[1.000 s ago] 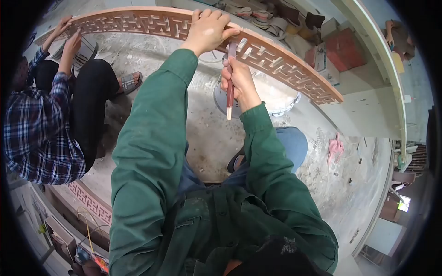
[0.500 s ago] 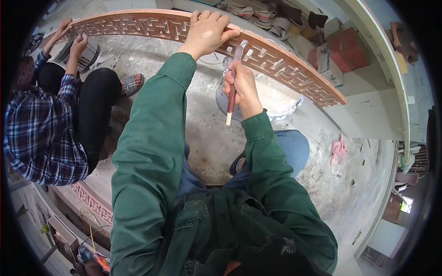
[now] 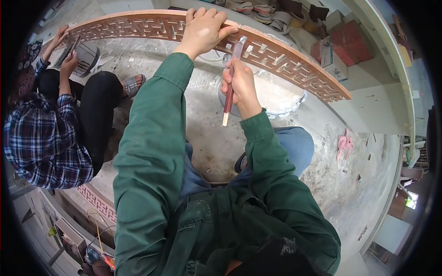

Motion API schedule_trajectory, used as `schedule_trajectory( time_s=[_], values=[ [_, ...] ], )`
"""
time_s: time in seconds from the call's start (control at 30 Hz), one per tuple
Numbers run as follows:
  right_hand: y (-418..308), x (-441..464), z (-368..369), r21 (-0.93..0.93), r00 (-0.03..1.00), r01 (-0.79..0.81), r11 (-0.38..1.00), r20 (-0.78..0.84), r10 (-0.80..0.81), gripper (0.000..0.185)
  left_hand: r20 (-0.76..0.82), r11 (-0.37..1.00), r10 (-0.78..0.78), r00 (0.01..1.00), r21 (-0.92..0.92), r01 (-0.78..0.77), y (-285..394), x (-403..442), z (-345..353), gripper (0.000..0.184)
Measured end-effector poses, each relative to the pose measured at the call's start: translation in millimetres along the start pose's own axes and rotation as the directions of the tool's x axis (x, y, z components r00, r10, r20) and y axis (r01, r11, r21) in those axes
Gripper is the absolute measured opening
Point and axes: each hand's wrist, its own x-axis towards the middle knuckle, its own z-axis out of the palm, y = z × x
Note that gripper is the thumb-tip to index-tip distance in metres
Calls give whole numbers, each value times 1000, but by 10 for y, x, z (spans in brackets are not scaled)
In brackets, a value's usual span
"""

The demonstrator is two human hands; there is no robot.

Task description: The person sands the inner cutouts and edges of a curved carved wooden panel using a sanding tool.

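Observation:
A long wooden lattice panel with a fretwork pattern stands on its edge across the top of the view. My left hand is closed over its upper rim, fingers on the far side and thumb along the edge. In my right hand is a narrow stick, wrapped in dark red with a pale wooden end at the bottom. Its greyish upper tip meets the openings of the panel, just right of my left hand. The fingers wrap round the stick's middle.
A co-worker in a plaid shirt squats at left, hands at the panel's left end beside a bucket. A round white-topped tub sits behind my right hand. A pink cloth lies on the floor; boxes stand upper right.
The stick in my right hand has shifted slightly and tilts a little more. My left hand keeps its hold. The co-worker's nearer hand has moved down and left, with a thin tool now showing.

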Motion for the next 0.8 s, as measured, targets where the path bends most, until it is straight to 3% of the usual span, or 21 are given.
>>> schedule_trajectory(
  time_s=[0.17,0.47,0.67,0.8],
  values=[
    [29,61,-63,52,1000,-20,998,10,19,30,-34,1000,8,999,-3,-8,-15,17,49,46],
    [48,109,-9,-30,998,62,998,-25,-63,31,0,1000,8,1000,-26,-8,-5,9,22,46],
    [-38,303,71,-11,1000,-27,1000,1,27,32,10,1000,4,1000,-14,-4,8,5,7,46],
    [-120,555,103,105,999,-43,993,-7,44,32,-7,1000,11,1000,-3,-11,-20,16,27,46]
  ],
)
